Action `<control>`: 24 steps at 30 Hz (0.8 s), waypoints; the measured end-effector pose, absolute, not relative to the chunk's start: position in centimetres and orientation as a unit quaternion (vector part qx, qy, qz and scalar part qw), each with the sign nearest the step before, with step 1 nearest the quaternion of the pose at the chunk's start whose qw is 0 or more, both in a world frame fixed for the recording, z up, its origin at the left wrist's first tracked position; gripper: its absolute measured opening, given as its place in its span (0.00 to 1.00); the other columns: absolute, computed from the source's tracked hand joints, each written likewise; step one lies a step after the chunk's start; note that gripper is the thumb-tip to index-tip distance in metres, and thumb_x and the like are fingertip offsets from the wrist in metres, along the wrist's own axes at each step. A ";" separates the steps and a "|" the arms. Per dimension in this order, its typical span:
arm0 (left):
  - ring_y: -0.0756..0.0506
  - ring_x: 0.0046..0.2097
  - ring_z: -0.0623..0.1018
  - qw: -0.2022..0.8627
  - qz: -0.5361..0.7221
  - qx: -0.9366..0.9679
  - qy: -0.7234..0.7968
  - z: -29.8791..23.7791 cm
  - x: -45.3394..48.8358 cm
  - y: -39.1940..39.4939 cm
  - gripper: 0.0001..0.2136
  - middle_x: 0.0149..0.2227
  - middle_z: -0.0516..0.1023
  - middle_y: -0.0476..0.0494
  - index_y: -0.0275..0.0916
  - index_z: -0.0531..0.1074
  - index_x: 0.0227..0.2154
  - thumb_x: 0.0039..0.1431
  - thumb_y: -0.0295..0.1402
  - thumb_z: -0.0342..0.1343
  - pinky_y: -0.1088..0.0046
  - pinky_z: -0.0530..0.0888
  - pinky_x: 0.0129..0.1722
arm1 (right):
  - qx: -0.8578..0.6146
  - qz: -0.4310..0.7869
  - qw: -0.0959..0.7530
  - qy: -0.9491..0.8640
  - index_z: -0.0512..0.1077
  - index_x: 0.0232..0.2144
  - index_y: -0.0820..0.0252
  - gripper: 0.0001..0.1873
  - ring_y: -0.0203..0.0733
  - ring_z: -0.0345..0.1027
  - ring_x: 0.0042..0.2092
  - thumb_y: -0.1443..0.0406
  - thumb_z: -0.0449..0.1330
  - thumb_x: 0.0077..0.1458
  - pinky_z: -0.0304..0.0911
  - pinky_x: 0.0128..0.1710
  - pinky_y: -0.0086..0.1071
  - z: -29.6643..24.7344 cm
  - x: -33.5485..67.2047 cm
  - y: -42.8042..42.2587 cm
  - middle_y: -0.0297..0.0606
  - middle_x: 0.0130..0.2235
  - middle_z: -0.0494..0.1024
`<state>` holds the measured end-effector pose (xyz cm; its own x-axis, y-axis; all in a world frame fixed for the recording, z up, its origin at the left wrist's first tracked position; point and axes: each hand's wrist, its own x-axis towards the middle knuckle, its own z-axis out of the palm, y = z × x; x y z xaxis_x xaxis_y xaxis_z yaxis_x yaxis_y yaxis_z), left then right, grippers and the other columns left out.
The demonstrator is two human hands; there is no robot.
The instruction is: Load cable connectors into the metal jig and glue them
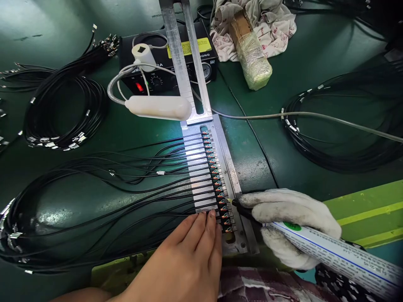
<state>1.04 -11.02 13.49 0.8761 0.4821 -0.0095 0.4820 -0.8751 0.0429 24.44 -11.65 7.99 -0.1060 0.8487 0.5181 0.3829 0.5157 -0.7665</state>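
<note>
A metal fixture [234, 178] lies on the table, with a row of black cables [176, 181] laid across it. Their stripped ends and small connectors [217, 178] line up along its slot. My bare left hand [192, 251] rests on the near end of the row, fingers stretched out flat over the cables and plate. In my right hand [292, 226], in a white glove, is a printed white glue tube [340, 253] with a blue line. The tube's dark nozzle ends in a fine tip [231, 201] right beside the connectors; whether it touches one I cannot tell.
A white lamp [157, 108] hangs over the fixture's far end, before a black control box [126, 63] with a red switch. Coiled cables [66, 113] lie left, another coil [292, 121] right. A wrapped block [252, 58] and a cloth [280, 29] lie behind. A hose [315, 114] crosses on the right.
</note>
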 end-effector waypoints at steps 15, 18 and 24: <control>0.44 0.53 0.76 0.048 -0.019 0.966 0.255 13.5 0.7 -11.4 0.18 0.53 0.77 0.43 0.35 0.73 0.52 0.69 0.31 0.40 0.66 0.63 0.55 | -0.415 0.252 0.472 -0.736 0.75 0.41 0.61 0.15 0.48 0.80 0.39 0.72 0.64 0.48 0.79 0.34 0.37 9.2 24.5 -10.8 0.46 0.41 0.82; 0.43 0.54 0.76 0.045 -0.021 0.967 0.250 13.6 0.7 -11.3 0.19 0.54 0.77 0.41 0.34 0.72 0.52 0.70 0.30 0.38 0.65 0.63 0.56 | -0.415 0.255 0.484 -0.727 0.75 0.41 0.61 0.16 0.49 0.79 0.40 0.71 0.65 0.47 0.80 0.35 0.38 9.2 24.8 -11.1 0.46 0.42 0.82; 0.44 0.54 0.76 0.038 -0.029 0.969 0.242 13.8 0.7 -11.7 0.19 0.55 0.76 0.42 0.34 0.72 0.53 0.70 0.29 0.39 0.65 0.64 0.55 | -0.422 0.246 0.485 -0.726 0.75 0.39 0.61 0.13 0.46 0.79 0.39 0.71 0.64 0.48 0.78 0.36 0.34 10.0 24.9 -12.1 0.44 0.42 0.82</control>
<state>0.71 -11.68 13.78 0.8813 0.4668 -0.0739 0.4712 -0.8799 0.0608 24.88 -12.11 9.98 -0.1740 0.8507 0.4960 0.3745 0.5230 -0.7657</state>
